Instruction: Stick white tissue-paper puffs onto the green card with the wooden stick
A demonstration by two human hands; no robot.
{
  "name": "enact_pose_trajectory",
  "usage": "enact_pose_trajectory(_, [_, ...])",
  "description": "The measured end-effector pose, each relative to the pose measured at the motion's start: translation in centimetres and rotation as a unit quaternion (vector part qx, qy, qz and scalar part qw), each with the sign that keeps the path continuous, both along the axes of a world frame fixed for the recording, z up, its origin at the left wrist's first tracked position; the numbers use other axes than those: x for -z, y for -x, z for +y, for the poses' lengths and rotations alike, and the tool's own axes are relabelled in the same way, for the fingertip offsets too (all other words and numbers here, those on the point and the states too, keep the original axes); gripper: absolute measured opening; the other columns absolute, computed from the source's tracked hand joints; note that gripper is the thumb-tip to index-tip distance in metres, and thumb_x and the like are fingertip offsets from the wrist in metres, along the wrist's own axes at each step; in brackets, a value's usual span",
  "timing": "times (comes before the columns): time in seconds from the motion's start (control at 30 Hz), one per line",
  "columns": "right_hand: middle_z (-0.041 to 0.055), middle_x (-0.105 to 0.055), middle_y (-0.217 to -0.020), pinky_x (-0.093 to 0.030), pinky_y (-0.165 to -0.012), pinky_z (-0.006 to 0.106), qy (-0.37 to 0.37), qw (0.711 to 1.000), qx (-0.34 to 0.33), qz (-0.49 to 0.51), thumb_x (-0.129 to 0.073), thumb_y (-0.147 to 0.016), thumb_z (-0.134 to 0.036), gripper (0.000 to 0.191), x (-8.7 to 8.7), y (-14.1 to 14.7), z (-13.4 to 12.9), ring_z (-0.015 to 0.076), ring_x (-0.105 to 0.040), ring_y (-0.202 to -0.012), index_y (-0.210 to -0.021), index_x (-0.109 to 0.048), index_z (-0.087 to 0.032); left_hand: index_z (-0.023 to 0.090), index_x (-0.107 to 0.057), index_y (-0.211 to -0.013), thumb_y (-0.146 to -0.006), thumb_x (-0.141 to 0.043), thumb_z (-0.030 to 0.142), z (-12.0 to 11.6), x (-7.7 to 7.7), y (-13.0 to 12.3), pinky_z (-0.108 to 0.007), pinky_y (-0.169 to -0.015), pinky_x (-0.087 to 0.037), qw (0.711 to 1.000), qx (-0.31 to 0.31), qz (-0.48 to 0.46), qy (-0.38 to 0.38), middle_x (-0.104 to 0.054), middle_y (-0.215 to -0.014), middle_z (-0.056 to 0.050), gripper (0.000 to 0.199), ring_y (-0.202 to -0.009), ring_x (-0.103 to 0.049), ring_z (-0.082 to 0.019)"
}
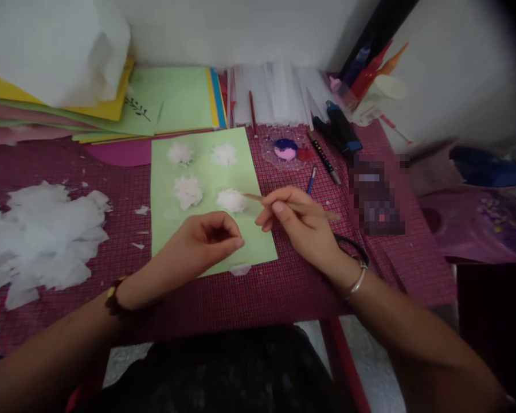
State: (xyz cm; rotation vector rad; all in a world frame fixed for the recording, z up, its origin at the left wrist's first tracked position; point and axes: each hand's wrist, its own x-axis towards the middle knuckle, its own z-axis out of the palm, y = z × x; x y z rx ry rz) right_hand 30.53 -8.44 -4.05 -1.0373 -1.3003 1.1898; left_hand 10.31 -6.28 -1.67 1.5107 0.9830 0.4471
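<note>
A light green sheet (204,172) bears several white paper tufts in two columns. My right hand (298,221) is closed round a thin wooden stick (318,212), whose tip reaches the lower right tuft (231,200). Over the sheet's lower part is my left hand (210,238), its thumb and fingertips pressed together; whatever may be between them is too small to make out. A small white paper piece (240,269) lies at the sheet's front edge.
Torn white paper (51,235) is heaped at the left. Coloured sheets (176,92) and clear strips (279,92) lie at the back. Right of the green sheet are a paint palette (286,149), a dotted pen (324,158), a blue brush (312,179) and a blurred-out object (376,198).
</note>
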Motion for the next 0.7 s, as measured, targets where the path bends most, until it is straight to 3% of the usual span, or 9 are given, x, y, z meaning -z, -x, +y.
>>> enact_pose_trajectory(0.1, [-0.0009,-0.067,-0.082,-0.053,-0.068,0.025,0.002,1.000,-0.023,0.003,-0.063,-0.091,-0.032,0.012,0.0,0.6,-0.5,0.0110,-0.065,-0.076,-0.097,-0.060,-0.022,0.017,-0.058,-0.070,-0.078,-0.069,0.027,0.3,0.2,-0.2,-0.021,-0.051,-0.029,0.992,-0.084,-0.087,0.047,-0.047,-0.059,0.005,0.017,-0.053,-0.037,-0.007])
enact_pose_trajectory(0.27, [0.0008,-0.064,-0.090,-0.050,-0.077,0.028,-0.017,0.997,-0.034,-0.073,-0.066,-0.087,-0.026,0.011,-0.2,0.9,-0.6,0.0126,-0.061,-0.084,-0.093,-0.059,-0.021,0.017,-0.061,-0.068,-0.079,-0.070,0.029,0.3,1.0,-0.1,-0.022,-0.052,-0.031,0.988,-0.092,-0.111,0.048,-0.050,-0.061,0.004,0.018,-0.055,-0.038,-0.007])
enact_pose_trajectory(0.33, [0.0002,-0.065,-0.087,-0.049,-0.075,0.028,-0.003,0.997,-0.024,-0.079,-0.064,-0.089,-0.026,0.009,-0.3,0.6,-0.5,0.0124,-0.061,-0.082,-0.092,-0.058,-0.020,0.017,-0.063,-0.071,-0.083,-0.065,0.029,0.4,0.9,0.3,-0.022,-0.054,-0.034,0.997,-0.049,-0.064,0.007,-0.052,-0.063,0.003,0.017,-0.057,-0.042,-0.009])
enact_pose_trajectory(0.43, [-0.0012,-0.066,-0.084,-0.050,-0.072,0.026,0.031,0.998,-0.025,-0.047,-0.060,-0.092,-0.027,0.007,-0.3,0.3,-0.6,0.0113,-0.063,-0.079,-0.093,-0.058,-0.021,0.017,-0.067,-0.081,-0.085,-0.062,0.027,0.5,1.0,1.0,-0.024,-0.061,-0.041,0.994,0.070,0.032,-0.077,-0.061,-0.075,-0.001,0.011,-0.066,-0.052,-0.012])
enact_pose_trajectory(0.57, [-0.0018,-0.068,-0.083,-0.051,-0.071,0.025,0.041,0.998,-0.031,-0.046,-0.059,-0.093,-0.028,0.007,-0.3,0.2,-0.6,0.0106,-0.064,-0.078,-0.095,-0.059,-0.022,0.019,-0.065,-0.102,-0.091,-0.056,0.027,-0.1,1.9,1.3,-0.031,-0.076,-0.046,0.936,0.233,0.123,-0.233,-0.062,-0.100,-0.007,0.017,-0.088,-0.057,-0.019])
enact_pose_trajectory(0.63, [-0.0020,-0.068,-0.082,-0.051,-0.070,0.025,0.045,0.997,-0.028,-0.057,-0.060,-0.092,-0.029,0.007,-0.3,0.3,-0.7,0.0109,-0.064,-0.077,-0.095,-0.059,-0.022,0.018,-0.064,-0.100,-0.095,-0.048,0.026,-0.4,2.2,1.3,-0.033,-0.079,-0.045,0.906,0.273,0.149,-0.287,-0.059,-0.101,-0.008,0.018,-0.090,-0.055,-0.020])
enact_pose_trajectory(0.7, [-0.0023,-0.069,-0.082,-0.052,-0.070,0.025,0.045,0.997,-0.023,-0.064,-0.060,-0.092,-0.030,0.008,-0.3,0.3,-0.6,0.0109,-0.065,-0.077,-0.095,-0.059,-0.023,0.016,-0.062,-0.090,-0.096,-0.045,0.023,-0.7,2.3,1.1,-0.032,-0.075,-0.044,0.896,0.288,0.162,-0.297,-0.058,-0.094,-0.007,0.020,-0.083,-0.053,-0.018])
